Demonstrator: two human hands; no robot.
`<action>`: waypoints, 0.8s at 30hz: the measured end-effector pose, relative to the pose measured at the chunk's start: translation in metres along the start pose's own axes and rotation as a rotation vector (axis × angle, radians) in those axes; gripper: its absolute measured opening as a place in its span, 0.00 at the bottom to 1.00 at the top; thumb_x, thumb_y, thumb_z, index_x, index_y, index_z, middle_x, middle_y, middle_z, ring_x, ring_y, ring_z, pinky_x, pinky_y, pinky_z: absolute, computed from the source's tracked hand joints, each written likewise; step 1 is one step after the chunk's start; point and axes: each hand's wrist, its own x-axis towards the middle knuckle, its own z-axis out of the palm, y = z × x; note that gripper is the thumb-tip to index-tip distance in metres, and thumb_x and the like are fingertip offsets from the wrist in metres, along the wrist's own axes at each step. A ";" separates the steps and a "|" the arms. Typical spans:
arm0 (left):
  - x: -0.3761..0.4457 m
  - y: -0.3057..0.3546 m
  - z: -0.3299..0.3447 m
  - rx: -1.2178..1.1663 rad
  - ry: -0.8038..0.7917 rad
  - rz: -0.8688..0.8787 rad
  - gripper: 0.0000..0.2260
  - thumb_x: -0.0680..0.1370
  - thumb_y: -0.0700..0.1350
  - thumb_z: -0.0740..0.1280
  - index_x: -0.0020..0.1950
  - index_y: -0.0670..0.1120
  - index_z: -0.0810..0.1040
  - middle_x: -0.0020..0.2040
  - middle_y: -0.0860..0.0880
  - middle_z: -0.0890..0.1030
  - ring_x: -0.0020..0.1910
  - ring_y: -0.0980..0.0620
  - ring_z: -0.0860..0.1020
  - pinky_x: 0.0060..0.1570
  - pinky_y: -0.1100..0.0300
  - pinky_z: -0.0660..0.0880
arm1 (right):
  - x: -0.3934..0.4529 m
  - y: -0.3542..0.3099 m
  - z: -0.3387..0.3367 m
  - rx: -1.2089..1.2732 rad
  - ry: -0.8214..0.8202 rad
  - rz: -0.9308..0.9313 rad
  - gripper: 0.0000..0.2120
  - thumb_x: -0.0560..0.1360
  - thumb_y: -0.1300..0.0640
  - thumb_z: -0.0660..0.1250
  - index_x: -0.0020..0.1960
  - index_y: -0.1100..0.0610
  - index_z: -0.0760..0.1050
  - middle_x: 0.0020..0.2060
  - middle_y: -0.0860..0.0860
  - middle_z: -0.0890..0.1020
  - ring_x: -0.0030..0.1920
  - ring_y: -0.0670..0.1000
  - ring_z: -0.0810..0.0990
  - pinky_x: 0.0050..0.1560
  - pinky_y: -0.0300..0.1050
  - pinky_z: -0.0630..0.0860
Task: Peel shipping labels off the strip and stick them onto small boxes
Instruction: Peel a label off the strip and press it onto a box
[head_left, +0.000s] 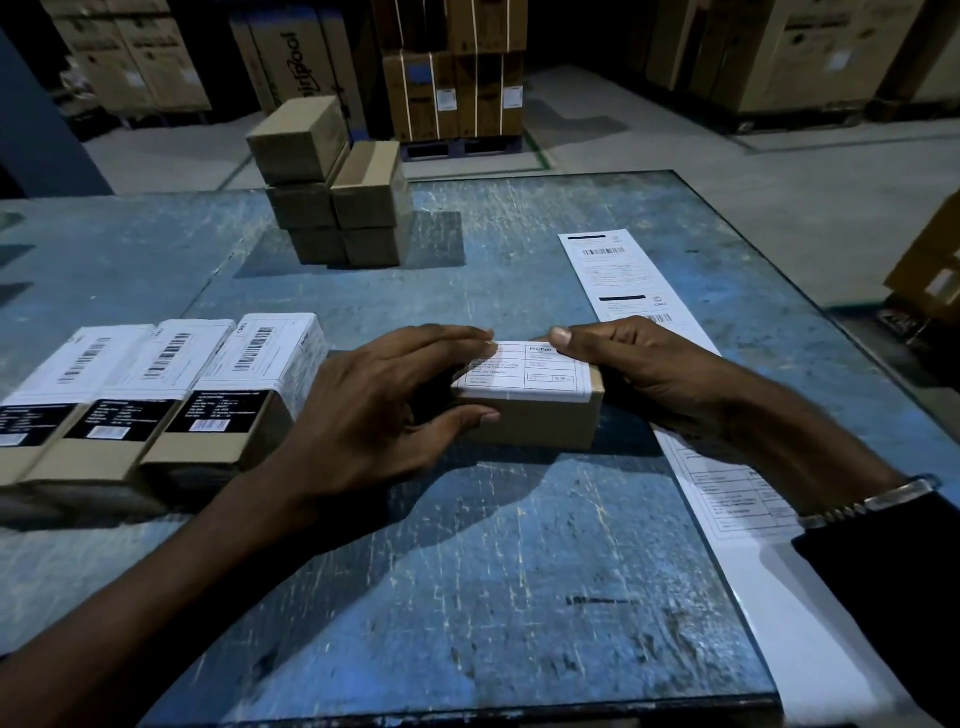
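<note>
Small box (535, 415) mid-worktop (519, 571), white label (524, 370) on its top face. Left hand (384, 405): fingers flat on label, thumb against box's near side. Right hand (639, 364): fingers curled round box's right end, thumb on label. Label strip (618, 270) passes under right wrist. Three labelled boxes (156, 395) left; plain stack (332, 187) behind.

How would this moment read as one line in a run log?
stage: smoothing label onto small box | left hand: presses label | right hand: steadies box | labelled boxes: left
</note>
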 end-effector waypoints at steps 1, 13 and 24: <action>0.000 0.000 0.000 -0.040 0.018 -0.005 0.22 0.78 0.57 0.78 0.68 0.47 0.84 0.68 0.54 0.83 0.65 0.58 0.82 0.60 0.52 0.82 | 0.000 0.000 0.000 0.002 -0.002 -0.001 0.19 0.81 0.48 0.69 0.62 0.60 0.87 0.60 0.56 0.88 0.63 0.56 0.86 0.69 0.47 0.80; -0.006 0.010 0.006 -0.218 0.231 -0.092 0.18 0.68 0.47 0.86 0.53 0.40 0.89 0.56 0.47 0.88 0.56 0.58 0.86 0.68 0.56 0.78 | 0.000 0.000 -0.001 -0.017 0.009 -0.003 0.19 0.81 0.48 0.69 0.63 0.59 0.87 0.61 0.56 0.88 0.65 0.56 0.85 0.75 0.53 0.75; -0.007 0.007 0.010 -0.220 0.305 -0.064 0.15 0.68 0.46 0.86 0.41 0.38 0.85 0.50 0.47 0.87 0.55 0.54 0.87 0.57 0.49 0.83 | -0.005 -0.001 -0.003 -0.017 -0.007 -0.059 0.16 0.73 0.52 0.75 0.60 0.54 0.88 0.60 0.55 0.88 0.61 0.53 0.87 0.63 0.42 0.82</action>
